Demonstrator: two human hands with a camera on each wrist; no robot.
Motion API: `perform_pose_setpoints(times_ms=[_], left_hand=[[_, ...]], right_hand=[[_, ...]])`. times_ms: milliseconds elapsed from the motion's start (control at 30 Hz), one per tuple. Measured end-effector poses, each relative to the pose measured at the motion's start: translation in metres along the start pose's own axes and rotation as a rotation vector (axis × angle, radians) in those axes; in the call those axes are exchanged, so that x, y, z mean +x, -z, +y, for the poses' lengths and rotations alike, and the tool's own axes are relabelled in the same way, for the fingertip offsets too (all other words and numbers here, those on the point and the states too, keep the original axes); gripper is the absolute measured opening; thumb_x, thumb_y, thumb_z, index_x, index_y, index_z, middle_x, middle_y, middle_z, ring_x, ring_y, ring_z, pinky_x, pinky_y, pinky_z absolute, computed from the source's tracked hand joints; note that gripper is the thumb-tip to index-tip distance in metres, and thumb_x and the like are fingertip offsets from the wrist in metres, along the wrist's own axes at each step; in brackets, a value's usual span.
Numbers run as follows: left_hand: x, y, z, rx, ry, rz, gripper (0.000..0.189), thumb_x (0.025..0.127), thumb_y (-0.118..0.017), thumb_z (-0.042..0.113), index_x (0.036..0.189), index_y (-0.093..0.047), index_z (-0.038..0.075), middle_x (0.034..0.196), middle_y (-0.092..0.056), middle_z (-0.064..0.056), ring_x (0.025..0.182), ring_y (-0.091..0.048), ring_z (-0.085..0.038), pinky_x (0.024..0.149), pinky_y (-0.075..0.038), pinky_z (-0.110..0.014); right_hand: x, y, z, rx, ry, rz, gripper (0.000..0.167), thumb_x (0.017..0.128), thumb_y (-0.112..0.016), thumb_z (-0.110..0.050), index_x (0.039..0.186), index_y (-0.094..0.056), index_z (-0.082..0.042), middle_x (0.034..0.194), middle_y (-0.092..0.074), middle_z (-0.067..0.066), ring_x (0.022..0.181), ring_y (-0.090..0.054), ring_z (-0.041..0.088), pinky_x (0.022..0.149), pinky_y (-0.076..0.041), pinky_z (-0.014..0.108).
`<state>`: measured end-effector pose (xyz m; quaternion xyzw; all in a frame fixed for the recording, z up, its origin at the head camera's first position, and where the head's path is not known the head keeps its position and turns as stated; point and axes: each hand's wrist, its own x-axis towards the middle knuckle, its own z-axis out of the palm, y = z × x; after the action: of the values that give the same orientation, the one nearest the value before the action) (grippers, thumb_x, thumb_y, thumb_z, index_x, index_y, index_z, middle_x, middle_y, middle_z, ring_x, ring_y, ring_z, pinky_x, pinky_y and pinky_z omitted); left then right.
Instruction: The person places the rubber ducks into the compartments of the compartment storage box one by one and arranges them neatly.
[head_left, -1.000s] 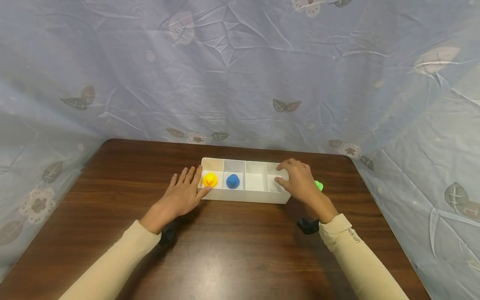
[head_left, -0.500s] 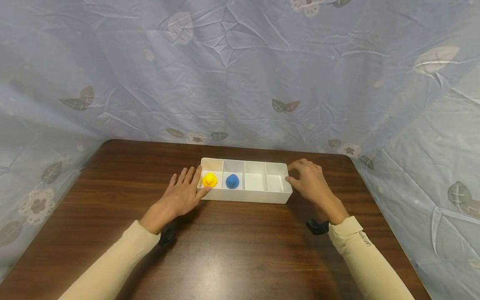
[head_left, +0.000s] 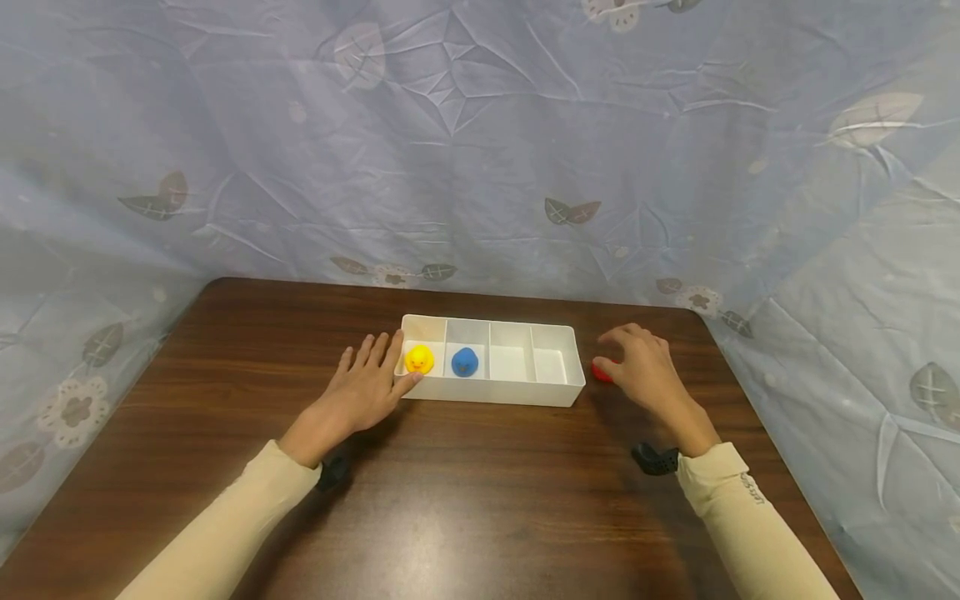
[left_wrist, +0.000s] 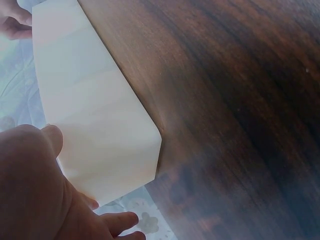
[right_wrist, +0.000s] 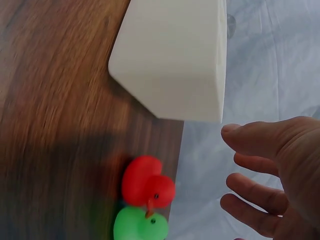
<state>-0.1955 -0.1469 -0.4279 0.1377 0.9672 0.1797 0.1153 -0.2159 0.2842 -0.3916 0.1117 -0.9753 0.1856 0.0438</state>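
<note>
A white tray with four compartments would be too exact a count to give, so it is a white divided box (head_left: 487,392) on the table. Its leftmost compartment holds a yellow rubber duck (head_left: 419,359), and the one beside it a blue rubber duck (head_left: 465,362). My left hand (head_left: 366,387) rests at the box's left end, fingers extended, thumb over the front rim. Right of the box my right hand (head_left: 643,367) hovers with nothing in its loosely bent fingers. A red rubber duck (right_wrist: 145,182) lies below it, partly hidden in the head view; a green rubber duck (right_wrist: 140,225) touches the red one.
Dark wood-grain table (head_left: 480,483) under everything, its far edge close behind the box. Pale patterned cloth (head_left: 480,167) hangs behind the table and along its sides. The box's two right compartments show bare floors.
My right hand has moved right, from over the box's right end to above the red duck. The green duck is now hidden in the head view. The left hand has stayed put.
</note>
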Motion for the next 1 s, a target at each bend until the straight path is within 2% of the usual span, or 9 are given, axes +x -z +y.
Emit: perform_pose_setpoints(times_ms=[467, 1000], left_hand=[[0.000, 0.000, 0.001, 0.018, 0.001, 0.006, 0.083, 0.114, -0.035, 0.055, 0.172, -0.001, 0.006, 0.177, -0.010, -0.029, 0.165, -0.008, -0.053, 0.130, -0.007, -0.075], [-0.002, 0.000, 0.002, 0.022, 0.000, 0.008, 0.084, 0.114, -0.034, 0.057, 0.172, -0.002, 0.006, 0.177, -0.011, -0.030, 0.165, -0.008, -0.053, 0.130, -0.007, -0.076]], right_hand=[[-0.010, 0.012, 0.033, -0.025, -0.072, 0.002, 0.037, 0.098, -0.076, -0.018, 0.129, -0.071, 0.001, 0.141, -0.062, 0.033, 0.132, -0.056, 0.055, 0.108, -0.034, 0.075], [-0.015, 0.009, 0.056, -0.025, -0.114, -0.023, 0.039, 0.099, -0.074, -0.020, 0.130, -0.070, 0.002, 0.141, -0.060, 0.036, 0.131, -0.055, 0.059, 0.105, -0.035, 0.078]])
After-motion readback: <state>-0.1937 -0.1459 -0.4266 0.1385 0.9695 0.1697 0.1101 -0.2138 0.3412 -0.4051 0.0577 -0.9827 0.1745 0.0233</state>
